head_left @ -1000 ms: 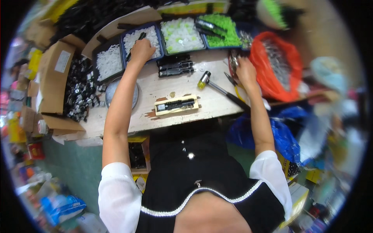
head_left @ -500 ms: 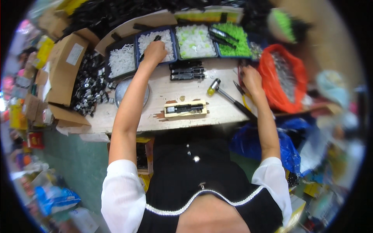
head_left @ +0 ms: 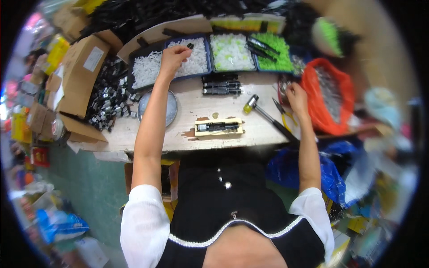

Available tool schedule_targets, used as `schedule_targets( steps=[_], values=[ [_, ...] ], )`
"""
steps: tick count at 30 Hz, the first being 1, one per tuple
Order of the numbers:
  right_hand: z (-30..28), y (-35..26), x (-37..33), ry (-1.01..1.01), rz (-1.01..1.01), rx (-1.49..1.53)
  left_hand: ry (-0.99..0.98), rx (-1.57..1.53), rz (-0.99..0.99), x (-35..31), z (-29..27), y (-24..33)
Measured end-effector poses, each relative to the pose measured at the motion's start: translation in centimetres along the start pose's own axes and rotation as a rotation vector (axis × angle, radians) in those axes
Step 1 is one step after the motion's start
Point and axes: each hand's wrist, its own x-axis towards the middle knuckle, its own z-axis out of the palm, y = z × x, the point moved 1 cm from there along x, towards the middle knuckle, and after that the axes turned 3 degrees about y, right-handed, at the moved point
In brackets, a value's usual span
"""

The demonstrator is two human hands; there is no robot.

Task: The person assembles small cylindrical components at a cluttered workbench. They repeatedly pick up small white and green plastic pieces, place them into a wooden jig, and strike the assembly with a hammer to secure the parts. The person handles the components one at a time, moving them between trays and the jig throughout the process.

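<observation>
My left hand (head_left: 175,60) hovers over the trays of small white plastic parts (head_left: 196,58), its fingers pinched together. A small black piece (head_left: 190,46) shows at the fingertips; I cannot tell whether it is held or lies in the tray. At the right, my right hand (head_left: 296,99) has its fingers curled together beside a small reddish container (head_left: 284,85); anything in them is hidden. Between the arms a cream block (head_left: 201,133) holds a black mechanism (head_left: 223,126). A hammer (head_left: 268,117) with a yellow face and yellow-handled pliers (head_left: 285,114) lie left of the right forearm.
Black assemblies (head_left: 221,90) lie behind the block. A round metal dish (head_left: 172,109) sits under my left forearm. Trays of pale (head_left: 232,51) and green parts (head_left: 286,60) line the back. An open carton (head_left: 82,76) and a red bag (head_left: 308,80) flank the table.
My left hand has shifted left and its fingers now show pinched above the white parts. My right hand has turned slightly, fingers still at the small container. The whole view has shifted a little.
</observation>
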Motion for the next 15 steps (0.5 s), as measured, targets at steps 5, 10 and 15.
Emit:
schedule_targets(
  steps=[5, 10, 15],
  values=[
    [0.1, 0.2, -0.9, 0.022, 0.137, 0.277, -0.05, -0.399, -0.078, -2.8, 0.4, 0.6],
    [-0.3, -6.2, -2.9, -0.149, 0.295, 0.831, -0.189, -0.703, -0.189, -10.8, 2.6, 1.0],
    [1.7, -14.9, -6.5, -0.516, 0.176, 1.021, -0.336, -0.899, -0.385, -17.9, 4.6, -0.6]
  ],
)
